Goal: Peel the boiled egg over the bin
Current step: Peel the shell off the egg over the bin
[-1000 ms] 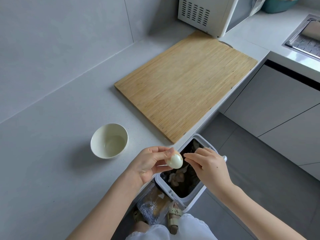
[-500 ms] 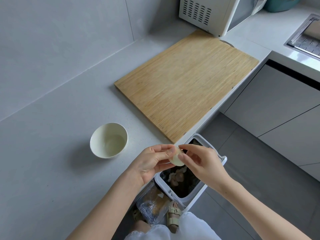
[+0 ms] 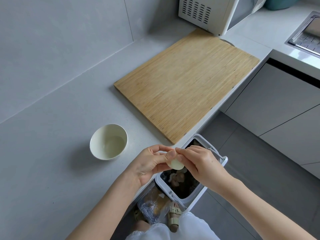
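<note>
A pale boiled egg [image 3: 175, 165] sits between both hands, just above the open white bin [image 3: 214, 177] on the floor beside the counter edge. My left hand [image 3: 150, 164] holds the egg, thumb laid over its top. My right hand [image 3: 197, 161] meets it from the right, fingertips curled onto the egg's upper side. Only the egg's lower half shows; the rest is hidden by fingers. Dark waste lies inside the bin.
A white bowl [image 3: 108, 142] with a little water stands on the grey counter to the left of my hands. A large wooden cutting board [image 3: 187, 84] lies behind, a white microwave [image 3: 213, 13] at the back, a sink [image 3: 306, 35] far right. A plastic bag [image 3: 150, 208] lies by my feet.
My right hand has closed in from apart onto the egg and now covers its upper right side. Both hands have shifted slightly up and left above the bin.
</note>
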`<state>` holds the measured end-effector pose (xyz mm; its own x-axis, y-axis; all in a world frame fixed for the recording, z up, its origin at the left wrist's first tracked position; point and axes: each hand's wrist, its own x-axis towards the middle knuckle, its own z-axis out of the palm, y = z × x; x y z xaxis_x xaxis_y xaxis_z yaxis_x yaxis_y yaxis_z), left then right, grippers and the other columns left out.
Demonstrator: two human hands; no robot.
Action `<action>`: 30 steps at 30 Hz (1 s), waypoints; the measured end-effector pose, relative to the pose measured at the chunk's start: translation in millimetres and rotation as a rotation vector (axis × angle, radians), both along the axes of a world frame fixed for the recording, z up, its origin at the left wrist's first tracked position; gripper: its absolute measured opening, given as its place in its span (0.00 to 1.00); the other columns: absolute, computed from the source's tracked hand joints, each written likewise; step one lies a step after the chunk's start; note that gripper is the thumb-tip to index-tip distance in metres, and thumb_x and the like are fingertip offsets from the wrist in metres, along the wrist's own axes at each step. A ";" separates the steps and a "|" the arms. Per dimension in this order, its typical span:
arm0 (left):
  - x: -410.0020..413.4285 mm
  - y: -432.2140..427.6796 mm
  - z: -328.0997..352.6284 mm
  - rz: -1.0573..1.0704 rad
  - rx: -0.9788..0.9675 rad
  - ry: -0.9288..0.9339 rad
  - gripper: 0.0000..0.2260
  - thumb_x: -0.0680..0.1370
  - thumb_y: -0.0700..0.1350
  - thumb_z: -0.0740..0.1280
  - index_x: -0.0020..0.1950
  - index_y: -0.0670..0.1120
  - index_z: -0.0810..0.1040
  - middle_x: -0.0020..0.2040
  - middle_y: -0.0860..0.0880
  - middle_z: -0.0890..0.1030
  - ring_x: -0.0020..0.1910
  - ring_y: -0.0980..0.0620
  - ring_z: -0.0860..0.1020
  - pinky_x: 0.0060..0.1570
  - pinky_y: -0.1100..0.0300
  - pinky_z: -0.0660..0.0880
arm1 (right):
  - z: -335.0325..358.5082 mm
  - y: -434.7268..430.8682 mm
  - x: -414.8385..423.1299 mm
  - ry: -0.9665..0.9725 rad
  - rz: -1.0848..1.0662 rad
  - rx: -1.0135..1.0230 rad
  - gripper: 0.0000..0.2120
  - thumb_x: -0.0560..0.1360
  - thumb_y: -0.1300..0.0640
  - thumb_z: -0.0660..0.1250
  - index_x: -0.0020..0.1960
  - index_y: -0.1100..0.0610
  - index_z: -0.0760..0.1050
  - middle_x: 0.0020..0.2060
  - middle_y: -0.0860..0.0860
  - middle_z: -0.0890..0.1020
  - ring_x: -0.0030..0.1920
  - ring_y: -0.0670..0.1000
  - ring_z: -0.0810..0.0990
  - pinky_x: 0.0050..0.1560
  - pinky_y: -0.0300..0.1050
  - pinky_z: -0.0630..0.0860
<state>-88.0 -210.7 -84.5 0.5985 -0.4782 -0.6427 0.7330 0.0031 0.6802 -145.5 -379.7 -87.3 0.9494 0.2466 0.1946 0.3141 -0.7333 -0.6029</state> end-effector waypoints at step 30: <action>0.1 -9.2 0.5 0.047 -0.102 0.088 0.20 0.68 0.41 0.70 0.58 0.35 0.76 0.47 0.41 0.83 0.45 0.48 0.83 0.46 0.59 0.81 | 1.6 2.8 -2.9 0.184 -0.301 0.221 0.20 0.71 0.39 0.60 0.52 0.52 0.79 0.40 0.46 0.82 0.38 0.45 0.79 0.37 0.37 0.76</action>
